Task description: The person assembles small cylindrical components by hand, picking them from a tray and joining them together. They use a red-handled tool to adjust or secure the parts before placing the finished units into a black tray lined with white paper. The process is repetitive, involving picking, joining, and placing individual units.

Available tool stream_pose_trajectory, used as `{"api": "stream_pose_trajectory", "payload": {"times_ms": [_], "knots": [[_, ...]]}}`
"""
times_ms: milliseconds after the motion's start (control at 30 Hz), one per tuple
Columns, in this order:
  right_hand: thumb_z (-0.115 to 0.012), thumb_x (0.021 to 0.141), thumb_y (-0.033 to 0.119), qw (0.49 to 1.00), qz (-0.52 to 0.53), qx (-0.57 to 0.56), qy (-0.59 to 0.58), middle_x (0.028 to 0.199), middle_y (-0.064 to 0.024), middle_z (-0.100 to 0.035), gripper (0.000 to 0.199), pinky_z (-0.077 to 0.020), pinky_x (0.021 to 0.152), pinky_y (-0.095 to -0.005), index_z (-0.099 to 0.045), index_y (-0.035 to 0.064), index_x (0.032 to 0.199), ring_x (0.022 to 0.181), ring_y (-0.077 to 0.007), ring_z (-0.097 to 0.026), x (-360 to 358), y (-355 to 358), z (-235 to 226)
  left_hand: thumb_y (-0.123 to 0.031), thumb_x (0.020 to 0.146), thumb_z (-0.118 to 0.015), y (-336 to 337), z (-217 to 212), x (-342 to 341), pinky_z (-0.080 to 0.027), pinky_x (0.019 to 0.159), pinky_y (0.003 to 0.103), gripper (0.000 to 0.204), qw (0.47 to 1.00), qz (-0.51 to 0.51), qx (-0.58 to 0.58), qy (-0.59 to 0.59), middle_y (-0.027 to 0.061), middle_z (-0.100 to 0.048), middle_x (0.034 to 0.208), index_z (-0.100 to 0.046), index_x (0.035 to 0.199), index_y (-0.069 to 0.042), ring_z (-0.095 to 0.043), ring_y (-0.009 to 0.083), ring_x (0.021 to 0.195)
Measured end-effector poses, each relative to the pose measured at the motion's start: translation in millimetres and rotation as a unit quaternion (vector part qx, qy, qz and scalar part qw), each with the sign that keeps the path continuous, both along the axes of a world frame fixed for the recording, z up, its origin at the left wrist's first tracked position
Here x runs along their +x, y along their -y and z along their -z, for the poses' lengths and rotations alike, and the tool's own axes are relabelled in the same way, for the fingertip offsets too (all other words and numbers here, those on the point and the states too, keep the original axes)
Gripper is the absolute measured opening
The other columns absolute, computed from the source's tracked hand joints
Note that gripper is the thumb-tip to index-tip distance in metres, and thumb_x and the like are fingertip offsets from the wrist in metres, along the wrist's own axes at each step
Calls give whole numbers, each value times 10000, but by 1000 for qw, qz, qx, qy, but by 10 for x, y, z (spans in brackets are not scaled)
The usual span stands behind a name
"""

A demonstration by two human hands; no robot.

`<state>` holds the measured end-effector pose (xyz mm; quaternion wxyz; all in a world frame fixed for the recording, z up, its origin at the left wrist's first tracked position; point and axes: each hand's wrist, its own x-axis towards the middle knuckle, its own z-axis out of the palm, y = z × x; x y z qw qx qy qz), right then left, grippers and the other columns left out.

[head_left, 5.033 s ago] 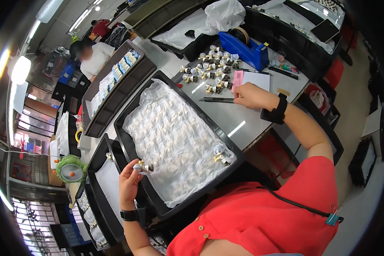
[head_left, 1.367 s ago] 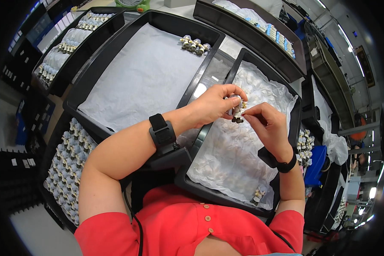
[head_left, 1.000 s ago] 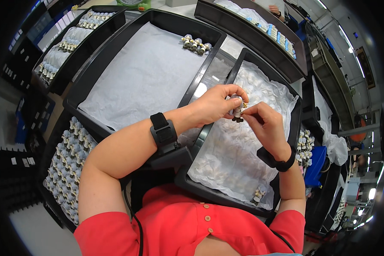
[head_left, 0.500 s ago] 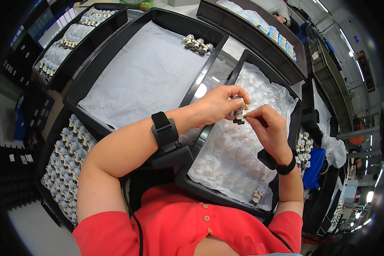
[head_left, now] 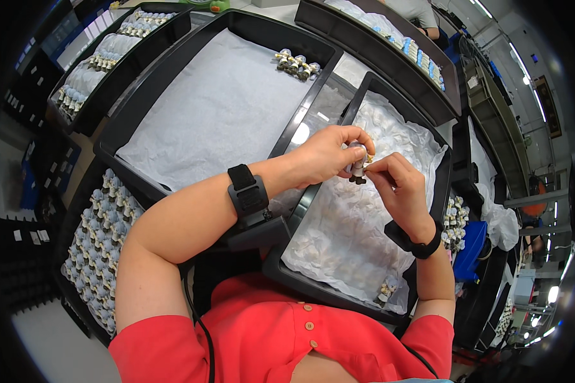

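Note:
My left hand (head_left: 329, 154) grips a small grey and white figurine (head_left: 358, 166) by its upper part. My right hand (head_left: 397, 185) pinches the same figurine from the right side. Both hands hover over a black tray (head_left: 331, 296) lined with white wrap that holds many wrapped pieces. One more small figurine (head_left: 385, 291) stands at the near right corner of that tray. Each wrist wears a black band.
A larger black tray (head_left: 134, 115) lined with white paper lies to the left, with a few figurines (head_left: 297, 64) at its far corner. Trays packed with rows of figurines (head_left: 102, 223) sit at the lower left and far left. A blue box (head_left: 471, 249) is at the right.
Five seconds ago my hands were apart, the right one far off on a paper sheet. Over the last second both stay together on the figurine, with only small finger movements.

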<state>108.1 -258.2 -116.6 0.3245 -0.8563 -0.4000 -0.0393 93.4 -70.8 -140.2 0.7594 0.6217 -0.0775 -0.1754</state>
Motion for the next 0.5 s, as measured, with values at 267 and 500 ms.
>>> {"api": "stream_pose_trajectory", "payload": {"times_ms": [267,500], "knots": [[-637,748,-46,999,0,-21,43,739,-80,-550,99,-447,540,-278,-593,15,813,618,-195,-575,21,18,12,-135,922,-470,3,9,10,-521,709,235,141,1000,3,1,-1,-13,-525,832,-591,979,-91,-519,50,770],[-638,759,-41,1000,9,23,11,737,-67,-550,83,-452,530,-259,-597,9,812,608,-159,-571,-35,15,-109,-144,924,-474,1,17,11,-517,706,235,139,1000,-6,4,-4,-16,-531,832,-591,980,-92,-519,50,767]]}}
